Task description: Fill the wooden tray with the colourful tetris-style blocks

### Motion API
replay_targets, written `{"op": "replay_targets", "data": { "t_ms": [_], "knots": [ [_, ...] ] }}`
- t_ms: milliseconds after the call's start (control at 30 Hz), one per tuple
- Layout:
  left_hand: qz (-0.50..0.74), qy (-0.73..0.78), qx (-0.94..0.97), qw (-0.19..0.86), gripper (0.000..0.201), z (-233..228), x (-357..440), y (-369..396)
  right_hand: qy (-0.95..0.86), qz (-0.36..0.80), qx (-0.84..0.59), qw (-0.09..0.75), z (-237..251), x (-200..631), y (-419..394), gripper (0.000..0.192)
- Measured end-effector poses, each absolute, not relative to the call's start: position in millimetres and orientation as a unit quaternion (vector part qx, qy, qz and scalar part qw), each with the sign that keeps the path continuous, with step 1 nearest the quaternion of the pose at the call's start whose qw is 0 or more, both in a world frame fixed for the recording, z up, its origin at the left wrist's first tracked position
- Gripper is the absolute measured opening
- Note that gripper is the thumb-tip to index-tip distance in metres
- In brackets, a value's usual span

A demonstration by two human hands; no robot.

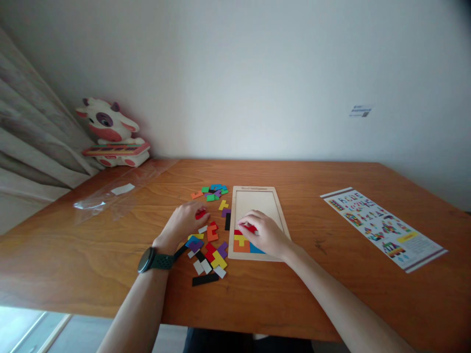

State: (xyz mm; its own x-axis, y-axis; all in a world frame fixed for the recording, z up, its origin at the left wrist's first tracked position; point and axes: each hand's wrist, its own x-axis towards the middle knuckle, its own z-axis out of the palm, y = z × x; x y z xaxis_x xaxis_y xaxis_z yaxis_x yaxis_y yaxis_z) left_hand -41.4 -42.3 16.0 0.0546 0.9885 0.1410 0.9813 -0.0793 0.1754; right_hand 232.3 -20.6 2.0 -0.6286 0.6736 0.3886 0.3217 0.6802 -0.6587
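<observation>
A light wooden puzzle tray lies flat on the table. In its near end sit an orange piece, a yellow piece and a blue piece. Over the tray, my right hand is closed, fingers bent around a red puzzle piece low against the tray floor; the palm hides part of the pieces. To the tray's left, my left hand, with a dark watch on the wrist, is closed on another red puzzle piece just above the tabletop.
Loose coloured pieces lie between the left hand and the tray, with a black bar nearest me. More pieces are farther back. A printed sheet lies right. Clear plastic wrapping and a cow toy are at the left.
</observation>
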Motion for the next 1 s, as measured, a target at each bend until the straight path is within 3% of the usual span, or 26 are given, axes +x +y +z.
{"op": "replay_targets", "data": {
  "t_ms": [100,267,467,633,800,1000],
  "knots": [
    [0.079,0.718,0.690,-0.043,0.032,17,-38,-47,-0.897,0.243,-0.250,0.273,5,207,-26,0.014],
    [0.053,0.744,0.664,-0.045,0.034,16,-33,-50,-0.917,0.198,-0.285,0.195,0,172,-26,0.045],
    [0.085,0.731,0.676,-0.031,0.030,11,-31,-47,-0.898,0.239,-0.343,0.138,3,158,-20,0.040],
    [0.099,0.702,0.705,-0.011,0.026,12,-32,-47,-0.865,0.277,-0.363,0.209,-3,156,-18,0.035],
    [0.115,0.685,0.719,0.005,0.028,14,-33,-49,-0.787,0.407,-0.343,0.311,-11,161,-16,0.013],
    [0.132,0.674,0.727,0.013,0.029,14,-34,-49,-0.718,0.417,-0.379,0.407,-9,167,-9,0.016]
  ]
}}
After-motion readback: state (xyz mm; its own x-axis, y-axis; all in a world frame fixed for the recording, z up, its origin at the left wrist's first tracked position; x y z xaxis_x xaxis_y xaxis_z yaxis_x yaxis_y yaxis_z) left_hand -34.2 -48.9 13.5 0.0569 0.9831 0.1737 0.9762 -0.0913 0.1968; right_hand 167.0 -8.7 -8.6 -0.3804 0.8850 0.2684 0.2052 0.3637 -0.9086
